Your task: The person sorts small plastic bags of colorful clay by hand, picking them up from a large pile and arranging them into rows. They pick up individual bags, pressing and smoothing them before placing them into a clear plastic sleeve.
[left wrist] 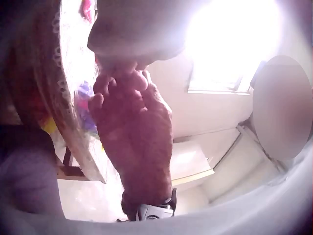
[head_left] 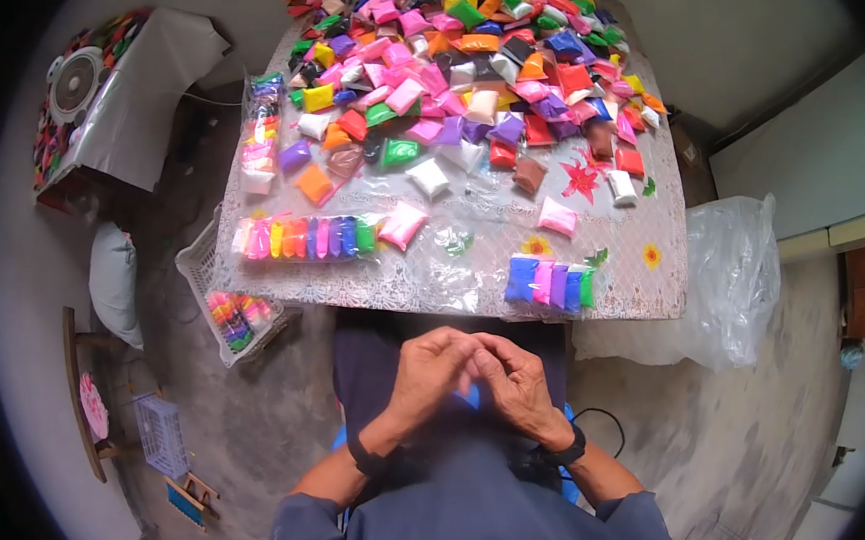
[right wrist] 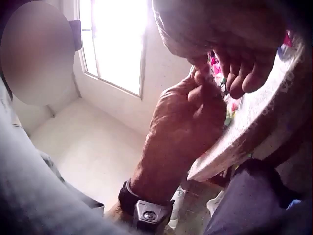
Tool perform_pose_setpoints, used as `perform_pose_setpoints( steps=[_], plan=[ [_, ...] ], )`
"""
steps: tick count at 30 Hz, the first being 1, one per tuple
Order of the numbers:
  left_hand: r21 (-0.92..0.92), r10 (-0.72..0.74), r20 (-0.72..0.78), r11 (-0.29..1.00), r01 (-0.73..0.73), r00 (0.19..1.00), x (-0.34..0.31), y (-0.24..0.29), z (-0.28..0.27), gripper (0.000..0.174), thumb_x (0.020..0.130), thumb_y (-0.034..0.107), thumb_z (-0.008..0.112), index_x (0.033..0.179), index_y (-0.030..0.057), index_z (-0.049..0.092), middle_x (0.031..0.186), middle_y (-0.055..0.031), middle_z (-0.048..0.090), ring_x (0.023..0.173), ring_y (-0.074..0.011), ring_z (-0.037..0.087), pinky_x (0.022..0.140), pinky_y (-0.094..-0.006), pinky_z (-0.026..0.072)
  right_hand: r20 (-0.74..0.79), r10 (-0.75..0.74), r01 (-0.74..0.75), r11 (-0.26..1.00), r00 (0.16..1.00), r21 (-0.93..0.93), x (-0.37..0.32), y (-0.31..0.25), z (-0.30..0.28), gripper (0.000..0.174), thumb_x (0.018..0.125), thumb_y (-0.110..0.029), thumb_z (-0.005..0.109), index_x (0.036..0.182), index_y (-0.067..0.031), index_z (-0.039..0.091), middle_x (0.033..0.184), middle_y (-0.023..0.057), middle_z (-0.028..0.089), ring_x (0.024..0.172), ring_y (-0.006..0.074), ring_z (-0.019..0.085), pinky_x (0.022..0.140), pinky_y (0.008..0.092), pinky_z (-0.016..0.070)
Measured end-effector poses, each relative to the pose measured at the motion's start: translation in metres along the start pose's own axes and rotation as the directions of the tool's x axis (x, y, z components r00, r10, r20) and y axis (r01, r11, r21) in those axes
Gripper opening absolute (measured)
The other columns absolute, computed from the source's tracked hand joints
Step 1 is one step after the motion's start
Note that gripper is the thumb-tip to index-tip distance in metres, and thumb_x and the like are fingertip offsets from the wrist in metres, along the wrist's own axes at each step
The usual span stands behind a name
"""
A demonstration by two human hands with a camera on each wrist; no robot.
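My left hand [head_left: 428,376] and right hand [head_left: 513,380] meet at the fingertips over the lap, just off the table's front edge. Their fingers bend toward each other, thumbs close to the forefingers; I cannot tell whether something thin is pinched there. In the left wrist view the right hand [left wrist: 134,127] shows bent fingers under the left hand. The right wrist view has the left hand [right wrist: 183,117] touching the right hand's fingers [right wrist: 239,81]. Nearest on the table [head_left: 404,290] lies a clear bag of blue, pink, purple and green packets [head_left: 551,284].
A large heap of coloured packets [head_left: 458,57] covers the table's far part. Filled clear bags [head_left: 305,238] lie at its left, thin clear plastic [head_left: 448,269] at the front middle. A white basket [head_left: 197,276] stands left; a big plastic sack [head_left: 730,289] hangs right.
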State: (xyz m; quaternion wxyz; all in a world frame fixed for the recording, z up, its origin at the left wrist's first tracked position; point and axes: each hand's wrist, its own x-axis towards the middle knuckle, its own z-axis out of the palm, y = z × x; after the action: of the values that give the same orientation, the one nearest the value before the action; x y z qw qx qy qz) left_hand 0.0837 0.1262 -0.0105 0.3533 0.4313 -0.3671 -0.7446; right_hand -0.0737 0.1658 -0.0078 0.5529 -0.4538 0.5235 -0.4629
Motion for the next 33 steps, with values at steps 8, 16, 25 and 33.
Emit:
perform_pose_setpoints(
  steps=[8, 16, 25, 33],
  plan=[
    [0.142, 0.118, -0.252, 0.986, -0.084, 0.961, 0.01, 0.012, -0.05, 0.063, 0.107, 0.047, 0.052, 0.056, 0.0101, 0.048, 0.048, -0.0041, 0.048, 0.04, -0.0105, 0.042, 0.039, -0.0254, 0.03, -0.014, -0.065, 0.058, 0.953, 0.998, -0.296, 0.039, -0.02, -0.062, 0.021, 0.1, -0.008, 0.065, 0.115, 0.0047, 0.071, 0.093, 0.0074, 0.075, 0.081, 0.0109, 0.07, 0.074, 0.0248, 0.0566],
    [0.465, 0.233, -0.384, 0.885, -0.031, 0.893, 0.013, -0.063, -0.115, 0.061, 0.107, 0.045, 0.053, 0.061, 0.0051, 0.049, 0.051, 0.0001, 0.048, 0.049, -0.0087, 0.048, 0.047, -0.0283, 0.0373, -0.159, -0.157, 0.049, 0.844, 0.975, -0.534, 0.091, -0.056, -0.143, 0.022, 0.097, -0.013, 0.068, 0.107, 0.0065, 0.072, 0.08, 0.0055, 0.072, 0.074, 0.0102, 0.067, 0.068, 0.0271, 0.0546],
    [0.393, 0.171, -0.385, 0.919, -0.006, 0.907, 0.019, -0.093, -0.13, 0.051, 0.105, 0.038, 0.06, 0.069, 0.0026, 0.06, 0.059, -0.0011, 0.056, 0.048, -0.0073, 0.051, 0.045, -0.0254, 0.0386, -0.049, -0.046, -0.005, 0.684, 0.998, -0.73, 0.124, -0.057, -0.173, 0.03, 0.098, -0.019, 0.067, 0.102, 0.0101, 0.072, 0.082, 0.0065, 0.071, 0.072, 0.0119, 0.067, 0.067, 0.0269, 0.0547],
    [0.272, 0.142, -0.375, 0.961, -0.038, 0.916, 0.021, -0.09, -0.141, 0.049, 0.105, 0.034, 0.061, 0.068, 0.0026, 0.059, 0.06, -0.004, 0.059, 0.046, -0.0084, 0.053, 0.044, -0.0242, 0.0397, -0.017, 0.036, -0.035, 0.602, 0.999, -0.797, 0.148, -0.062, -0.175, 0.036, 0.096, -0.026, 0.068, 0.098, 0.0093, 0.073, 0.075, 0.0089, 0.07, 0.066, 0.014, 0.068, 0.062, 0.0303, 0.0525]
  ],
)
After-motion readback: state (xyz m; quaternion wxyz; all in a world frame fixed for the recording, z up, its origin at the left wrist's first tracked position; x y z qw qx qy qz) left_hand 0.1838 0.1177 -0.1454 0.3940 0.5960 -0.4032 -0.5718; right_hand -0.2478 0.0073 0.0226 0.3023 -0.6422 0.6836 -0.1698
